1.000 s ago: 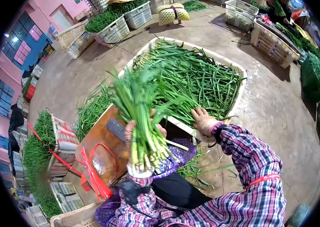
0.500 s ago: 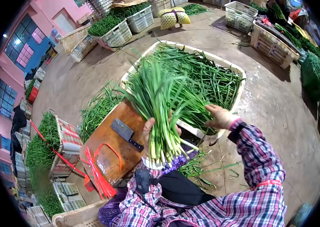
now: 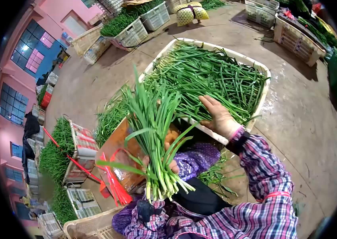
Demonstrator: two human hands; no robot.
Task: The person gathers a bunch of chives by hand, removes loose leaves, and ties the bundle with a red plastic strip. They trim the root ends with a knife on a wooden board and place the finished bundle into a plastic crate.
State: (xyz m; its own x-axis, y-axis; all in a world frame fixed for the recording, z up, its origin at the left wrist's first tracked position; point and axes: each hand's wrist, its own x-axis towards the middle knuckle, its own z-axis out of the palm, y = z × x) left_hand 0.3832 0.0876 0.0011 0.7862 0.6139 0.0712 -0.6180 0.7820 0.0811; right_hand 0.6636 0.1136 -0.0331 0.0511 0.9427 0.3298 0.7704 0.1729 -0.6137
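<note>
My left hand (image 3: 173,166) is wrapped around a bunch of garlic chives (image 3: 152,131), fingers showing on both sides of the stalks. The pale cut ends point down towards my lap and the green leaves fan upward, a few sticking out sideways. My right hand (image 3: 221,118) is open with nothing in it, fingers apart, over the near right rim of a large white crate (image 3: 242,57). Loose chives (image 3: 216,79) fill this crate. Behind the bunch lies a brown wooden board (image 3: 136,181), partly covered by it.
Red ties (image 3: 116,185) hang at the board's near left corner. More chives (image 3: 112,117) lie left of the board. Crates of greens (image 3: 83,143) stand along the left, with others (image 3: 130,34) at the back. A tied yellow cushion (image 3: 191,14) sits on the floor beyond the large crate.
The bunch in my left hand has come lower and closer to my body, and now hides the knife seen earlier on the board. My right hand has shifted left, fingers more spread.
</note>
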